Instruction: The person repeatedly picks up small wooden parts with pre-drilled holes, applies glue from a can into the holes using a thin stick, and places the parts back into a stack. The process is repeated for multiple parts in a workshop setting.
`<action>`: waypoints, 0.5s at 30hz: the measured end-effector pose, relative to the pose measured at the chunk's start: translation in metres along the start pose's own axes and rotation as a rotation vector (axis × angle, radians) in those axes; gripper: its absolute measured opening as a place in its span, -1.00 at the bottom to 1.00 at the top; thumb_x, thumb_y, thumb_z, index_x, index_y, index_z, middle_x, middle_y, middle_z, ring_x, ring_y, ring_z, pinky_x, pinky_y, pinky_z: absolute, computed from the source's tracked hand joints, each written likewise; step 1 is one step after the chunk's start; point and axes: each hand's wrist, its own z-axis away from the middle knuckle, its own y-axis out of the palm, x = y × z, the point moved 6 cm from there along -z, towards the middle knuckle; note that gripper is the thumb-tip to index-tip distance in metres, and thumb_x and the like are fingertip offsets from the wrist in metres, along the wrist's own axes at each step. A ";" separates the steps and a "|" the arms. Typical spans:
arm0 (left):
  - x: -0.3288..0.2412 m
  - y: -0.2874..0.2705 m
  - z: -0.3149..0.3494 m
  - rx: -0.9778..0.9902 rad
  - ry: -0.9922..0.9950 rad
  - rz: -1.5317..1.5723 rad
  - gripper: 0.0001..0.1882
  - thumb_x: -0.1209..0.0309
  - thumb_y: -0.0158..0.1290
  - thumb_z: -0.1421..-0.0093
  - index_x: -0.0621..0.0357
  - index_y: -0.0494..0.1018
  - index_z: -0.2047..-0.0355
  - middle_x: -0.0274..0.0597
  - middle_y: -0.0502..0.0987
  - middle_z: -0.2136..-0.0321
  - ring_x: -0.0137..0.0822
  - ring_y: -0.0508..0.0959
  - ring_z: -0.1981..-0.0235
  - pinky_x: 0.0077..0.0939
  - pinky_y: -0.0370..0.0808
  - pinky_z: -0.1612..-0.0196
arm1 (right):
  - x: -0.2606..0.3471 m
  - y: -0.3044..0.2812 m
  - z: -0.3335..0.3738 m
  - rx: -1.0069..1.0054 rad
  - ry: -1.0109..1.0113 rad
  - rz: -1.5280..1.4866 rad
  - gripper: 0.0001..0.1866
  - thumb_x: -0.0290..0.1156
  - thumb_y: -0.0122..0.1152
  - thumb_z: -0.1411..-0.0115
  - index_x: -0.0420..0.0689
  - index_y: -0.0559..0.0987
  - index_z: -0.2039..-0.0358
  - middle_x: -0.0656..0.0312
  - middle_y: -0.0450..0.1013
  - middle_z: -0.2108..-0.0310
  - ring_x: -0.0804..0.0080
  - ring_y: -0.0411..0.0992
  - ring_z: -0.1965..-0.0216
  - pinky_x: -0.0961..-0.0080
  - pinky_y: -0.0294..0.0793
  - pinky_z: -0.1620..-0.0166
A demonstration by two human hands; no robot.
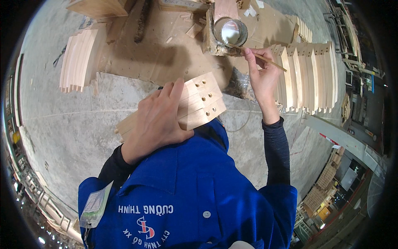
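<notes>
My left hand (159,114) is wrapped over a bundle of three wooden slats (203,97) lying side by side in front of my body. Their ends face up to the right, and each has a pair of drilled round holes. Between the thumb and fingers of my right hand (264,76) is a thin wooden stick (269,61). Its far tip reaches the rim of a round pot (233,32) with whitish liquid in it. The pot stands on a crusted block beyond my hands.
At the right stands a row of curved wooden slats (306,76) with drilled ends. Another stack of curved slats (79,58) is at the left. Brown cardboard (166,58) with wood scraps covers the floor ahead, and a wooden box (99,7) sits at the far left.
</notes>
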 end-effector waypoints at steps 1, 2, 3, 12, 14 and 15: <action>0.000 0.000 0.001 -0.007 0.003 -0.001 0.05 0.15 0.47 0.31 0.31 0.26 -0.18 0.11 0.52 0.10 0.15 0.62 0.14 -0.11 0.59 0.08 | -0.007 0.003 0.002 -0.007 0.023 -0.079 -0.80 -0.37 0.34 -0.35 -0.27 0.62 0.28 0.07 0.68 0.30 0.36 0.70 0.22 0.49 0.65 0.20; 0.000 0.000 0.001 -0.014 0.005 -0.002 0.05 0.15 0.47 0.31 0.31 0.26 -0.18 0.12 0.52 0.10 0.15 0.62 0.13 -0.11 0.59 0.08 | -0.012 0.006 0.004 -0.013 0.045 -0.157 -0.81 -0.39 0.33 -0.36 -0.28 0.60 0.28 0.05 0.68 0.28 0.34 0.70 0.21 0.48 0.66 0.19; 0.000 0.000 0.001 -0.011 0.006 0.004 0.05 0.15 0.47 0.31 0.31 0.26 -0.19 0.12 0.52 0.10 0.16 0.62 0.13 -0.11 0.59 0.08 | -0.017 0.008 0.004 -0.031 0.067 -0.275 -0.82 -0.41 0.31 -0.37 -0.29 0.58 0.24 0.02 0.67 0.26 0.32 0.69 0.20 0.46 0.67 0.18; 0.000 -0.001 0.006 -0.002 -0.009 0.004 0.05 0.15 0.46 0.30 0.32 0.25 -0.19 0.11 0.52 0.10 0.15 0.62 0.13 -0.11 0.59 0.08 | -0.045 0.007 0.006 -0.129 0.428 -0.812 -0.77 -0.45 0.20 -0.42 -0.29 0.47 0.01 -0.10 0.62 0.11 0.17 0.64 0.04 0.41 0.69 0.02; 0.000 -0.001 0.008 -0.010 -0.010 0.013 0.05 0.15 0.46 0.30 0.32 0.26 -0.19 0.11 0.52 0.11 0.15 0.62 0.14 -0.11 0.59 0.09 | -0.058 0.007 0.007 -0.140 0.487 -0.861 -0.75 -0.43 0.20 -0.43 -0.29 0.51 -0.02 -0.09 0.59 0.03 0.16 0.60 -0.06 0.42 0.66 -0.08; 0.000 -0.001 0.008 -0.012 -0.010 0.015 0.05 0.15 0.46 0.30 0.32 0.26 -0.18 0.11 0.52 0.11 0.15 0.62 0.14 -0.11 0.59 0.09 | -0.063 0.007 0.007 -0.138 0.517 -0.882 -0.77 -0.40 0.20 -0.43 -0.27 0.53 0.00 -0.07 0.60 0.03 0.16 0.61 -0.04 0.42 0.66 -0.06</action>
